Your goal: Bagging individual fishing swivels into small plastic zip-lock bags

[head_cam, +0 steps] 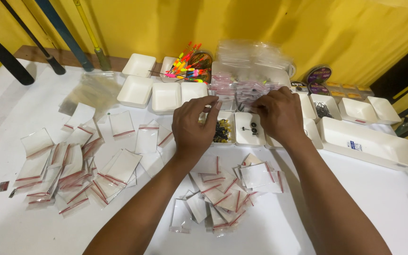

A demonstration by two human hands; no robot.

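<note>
Nearest, at 6 o'clock: a heap of small clear zip bags (223, 196) with red seal strips, a second spread (72, 165) at 9. Light, limp and slippery by the look; best pinched at the stiffer red strip.

Left hand (192, 127) and right hand (279, 113) hover over small white trays (249, 137) at centre; fingers curled, cannot tell what they pinch.

Beyond, at 12: bright floats (185, 68); round dark-labelled spools (318, 75) at 1; a long white tray (369, 144) at 3.

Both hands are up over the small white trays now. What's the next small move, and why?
Probably pinch one piece from the tray of small dark and yellow bits. The left hand hovers right beside it with fingers curled, the right hand sits at the stacked zip bags, and empty red-striped bags lie in front.
</note>
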